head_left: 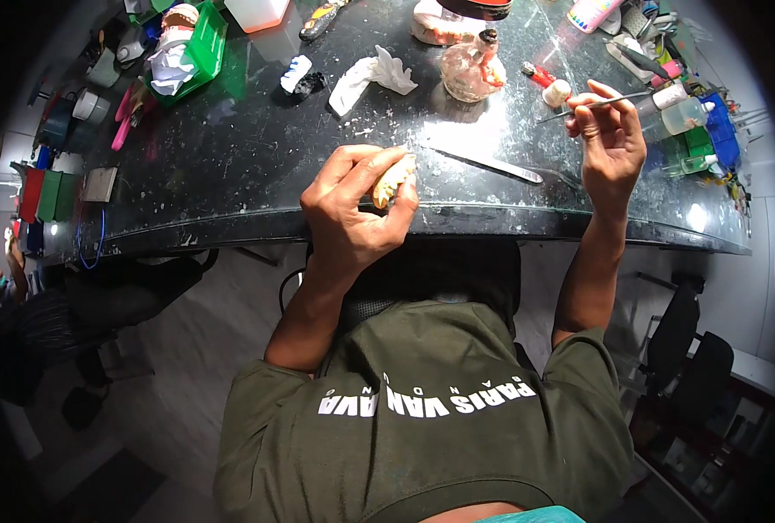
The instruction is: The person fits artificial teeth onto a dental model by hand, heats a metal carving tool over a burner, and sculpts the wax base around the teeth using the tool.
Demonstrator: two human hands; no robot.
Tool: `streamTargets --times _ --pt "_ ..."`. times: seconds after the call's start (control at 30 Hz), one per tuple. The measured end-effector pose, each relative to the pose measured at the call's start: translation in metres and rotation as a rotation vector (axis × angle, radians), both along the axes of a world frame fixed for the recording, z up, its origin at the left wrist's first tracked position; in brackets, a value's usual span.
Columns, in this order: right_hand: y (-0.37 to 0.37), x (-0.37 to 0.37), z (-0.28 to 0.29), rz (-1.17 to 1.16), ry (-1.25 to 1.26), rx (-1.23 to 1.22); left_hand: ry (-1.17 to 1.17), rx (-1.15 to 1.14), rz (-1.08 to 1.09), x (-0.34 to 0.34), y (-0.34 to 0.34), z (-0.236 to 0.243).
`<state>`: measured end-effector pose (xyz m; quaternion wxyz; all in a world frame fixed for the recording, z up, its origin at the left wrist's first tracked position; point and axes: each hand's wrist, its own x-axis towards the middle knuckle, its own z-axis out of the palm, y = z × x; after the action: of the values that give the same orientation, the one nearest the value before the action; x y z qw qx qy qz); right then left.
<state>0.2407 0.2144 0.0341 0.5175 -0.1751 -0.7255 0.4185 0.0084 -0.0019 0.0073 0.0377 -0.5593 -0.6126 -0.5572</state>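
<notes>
My left hand [353, 205], closed at the table's front edge, grips a small yellowish dental cast [390, 185] between thumb and fingers. Part of the cast is hidden by the fingers. Further right and raised over the table, my right hand [612, 152] pinches a thin metal dental carving tool [625, 98], its tip pointing left. A flat metal spatula [496, 164] lies on the table between the two hands. Beyond it stands a round glass spirit burner [468, 74]. A red tube-like item with a whitish end [556, 92] lies near the tool's tip.
Crumpled white tissue [363, 84] and a small white-and-blue piece [295, 73] lie on the dark table [231, 166]. A green tray [206, 57] with a dental model is at the far left. Bottles and tools crowd the right end. Another person [8, 279] is at the left edge.
</notes>
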Motion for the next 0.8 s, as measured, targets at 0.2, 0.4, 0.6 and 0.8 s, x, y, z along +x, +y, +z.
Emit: streamTargets --times 0.2,0.4,0.6,0.8 --pt "0.001 -0.003 0.022 -0.153 0.222 -0.004 -0.216 -0.064 -0.152 -0.010 -0.003 -0.002" --pt "0.012 -0.046 0.073 -0.229 0.191 0.047 -0.283 -0.070 -0.190 -0.012 -0.008 -0.001" --pt "0.040 -0.078 0.076 -0.288 -0.113 0.084 -0.284 -0.074 -0.178 -0.008 -0.007 0.001" --pt "0.035 -0.077 0.077 -0.284 -0.102 0.136 -0.293 -0.024 -0.170 -0.010 -0.005 -0.001"
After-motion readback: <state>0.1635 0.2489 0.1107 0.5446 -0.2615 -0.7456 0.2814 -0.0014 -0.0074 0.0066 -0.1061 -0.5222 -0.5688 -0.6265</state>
